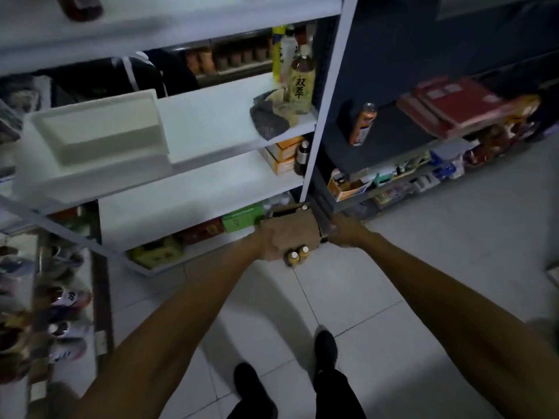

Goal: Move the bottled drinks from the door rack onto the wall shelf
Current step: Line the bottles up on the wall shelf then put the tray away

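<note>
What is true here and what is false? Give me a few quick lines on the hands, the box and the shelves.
1. The left hand and the right hand both hold the cardboard box. True.
2. The cardboard box is empty. False: small capped bottles show at its near end.
3. A tall tea bottle stands upright on the white shelf. True.
4. The white tray lies on the floor. False: it sits on the white shelf, at the left.
</note>
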`<state>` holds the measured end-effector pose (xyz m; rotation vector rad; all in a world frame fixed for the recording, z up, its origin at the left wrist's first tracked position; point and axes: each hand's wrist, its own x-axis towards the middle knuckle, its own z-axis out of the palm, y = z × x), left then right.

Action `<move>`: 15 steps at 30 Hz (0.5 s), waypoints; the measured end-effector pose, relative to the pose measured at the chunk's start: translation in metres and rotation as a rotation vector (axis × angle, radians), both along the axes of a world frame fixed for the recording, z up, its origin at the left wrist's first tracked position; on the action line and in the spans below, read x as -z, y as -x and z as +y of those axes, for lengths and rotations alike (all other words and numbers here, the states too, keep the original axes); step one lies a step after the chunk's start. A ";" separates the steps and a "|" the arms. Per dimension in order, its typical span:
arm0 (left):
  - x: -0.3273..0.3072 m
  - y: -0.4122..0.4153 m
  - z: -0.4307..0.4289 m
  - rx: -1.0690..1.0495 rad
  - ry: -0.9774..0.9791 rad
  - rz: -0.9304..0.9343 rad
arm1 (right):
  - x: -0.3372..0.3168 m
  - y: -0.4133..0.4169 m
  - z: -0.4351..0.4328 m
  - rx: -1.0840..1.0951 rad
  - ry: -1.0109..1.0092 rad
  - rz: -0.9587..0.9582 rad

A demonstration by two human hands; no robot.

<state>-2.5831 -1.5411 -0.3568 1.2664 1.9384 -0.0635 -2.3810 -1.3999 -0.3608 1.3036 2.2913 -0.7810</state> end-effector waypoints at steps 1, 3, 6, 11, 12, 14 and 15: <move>0.007 -0.006 0.007 -0.032 0.005 0.006 | 0.003 -0.007 0.007 0.004 0.009 -0.003; 0.023 -0.016 0.019 -0.060 0.023 0.012 | 0.015 -0.018 0.024 0.029 0.050 -0.009; 0.057 -0.028 0.038 -0.107 0.050 -0.005 | 0.036 -0.029 0.049 0.055 0.097 -0.068; 0.140 -0.041 0.043 -0.217 0.104 -0.052 | 0.111 -0.044 0.072 0.049 0.169 -0.049; 0.164 -0.043 0.044 -0.222 0.113 -0.050 | 0.135 -0.043 0.074 0.045 0.177 -0.063; 0.223 -0.053 0.036 -0.266 0.169 -0.092 | 0.199 -0.045 0.071 0.049 0.208 -0.098; 0.242 -0.055 0.033 -0.286 0.179 -0.105 | 0.216 -0.044 0.071 0.041 0.201 -0.100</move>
